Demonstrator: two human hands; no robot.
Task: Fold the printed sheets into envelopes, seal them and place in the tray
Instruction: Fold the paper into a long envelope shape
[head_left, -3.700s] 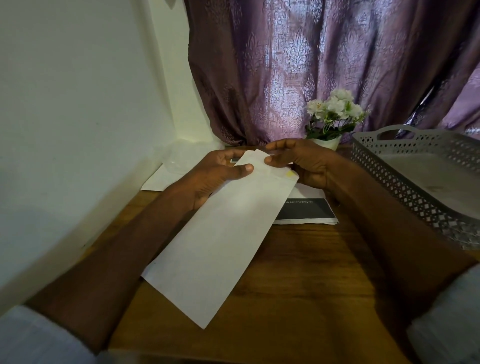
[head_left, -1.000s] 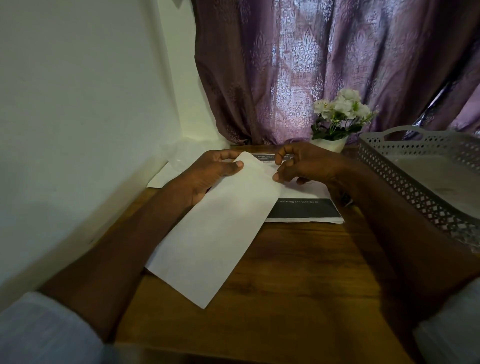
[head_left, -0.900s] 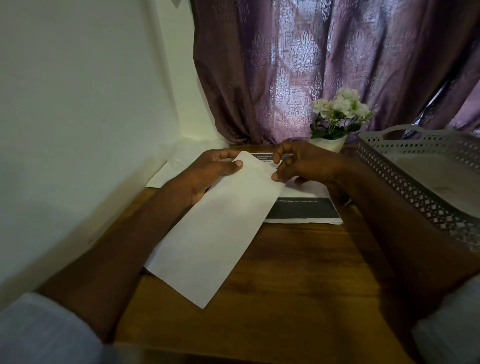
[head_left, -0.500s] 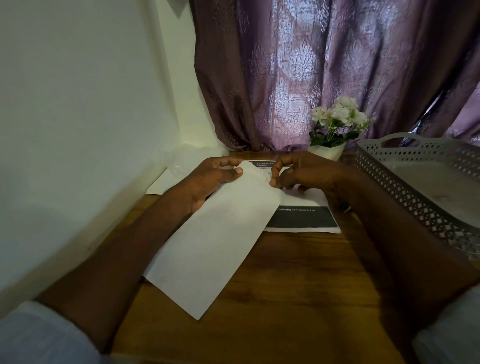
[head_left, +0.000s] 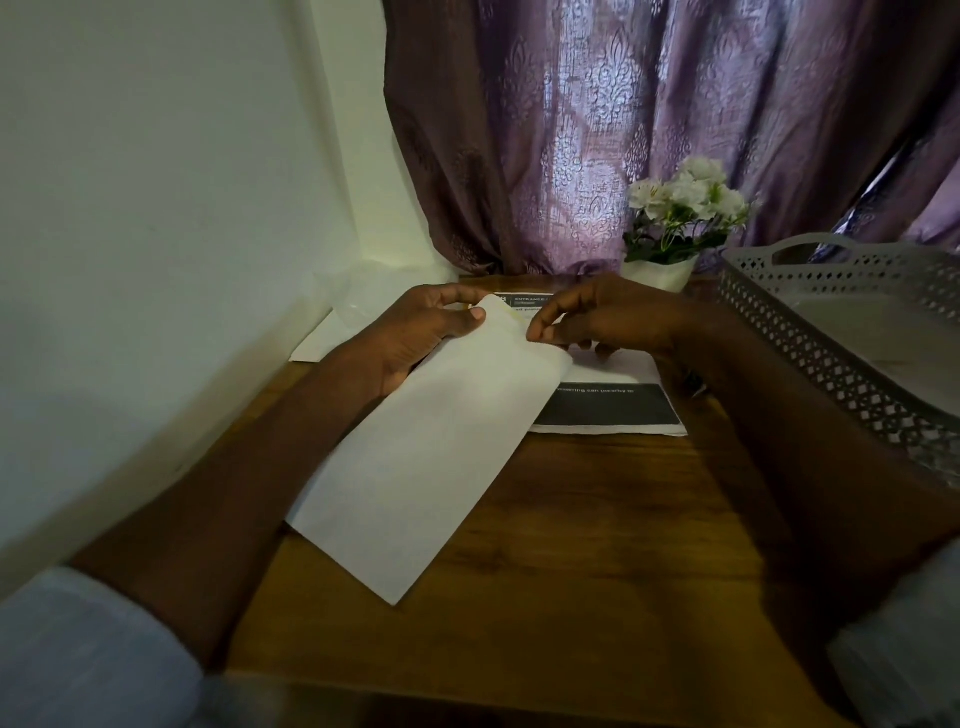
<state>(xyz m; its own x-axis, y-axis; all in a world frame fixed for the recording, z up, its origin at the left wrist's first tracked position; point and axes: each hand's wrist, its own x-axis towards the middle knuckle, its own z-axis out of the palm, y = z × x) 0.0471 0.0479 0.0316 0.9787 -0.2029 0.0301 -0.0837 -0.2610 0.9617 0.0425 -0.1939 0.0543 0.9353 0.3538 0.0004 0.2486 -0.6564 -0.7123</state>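
A long white envelope (head_left: 431, 447) slants over the wooden table, its far end raised between both hands. My left hand (head_left: 415, 332) grips that far end, thumb on top and fingers underneath. My right hand (head_left: 597, 317) pinches the envelope's far right corner at the flap with thumb and forefinger. A yellowish strip shows along the flap edge. Under the envelope lies a stack of printed sheets (head_left: 613, 410) with a black band. The grey perforated tray (head_left: 810, 343) stands at the right and holds a pale flat item.
A small white pot of white flowers (head_left: 675, 228) stands at the back before a purple curtain. A white wall runs along the left. More white paper (head_left: 322, 343) lies in the back left corner. Bare wooden tabletop (head_left: 597, 545) lies in front.
The right hand's fingers have curled tighter onto the flap corner, and the flap end now bends over. The left hand keeps its hold. The view has tilted slightly.
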